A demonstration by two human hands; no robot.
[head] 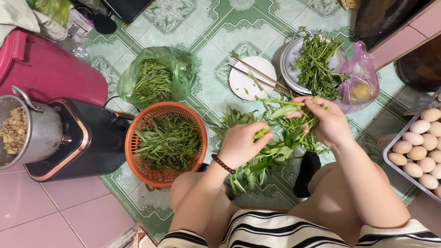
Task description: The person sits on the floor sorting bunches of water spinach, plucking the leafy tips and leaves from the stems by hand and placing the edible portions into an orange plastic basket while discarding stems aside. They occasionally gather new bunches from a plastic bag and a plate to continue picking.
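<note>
The left hand (241, 143) is closed round the lower stems of a bunch of leafy green stalks (275, 151), while the right hand (324, 120) pinches the upper ends between fingers and thumb, the bunch spanning both hands above the tiled floor (216, 36) beside the orange basket (166, 143) of trimmed greens. Since the leaves trail loose below the left fist, a few stalks could well slip out onto the floor, or a stem snap short if twisted too hard. Both forearms reach forward from the knees with wrists bent inward, though leaves seem to hide the right fingertips.
</note>
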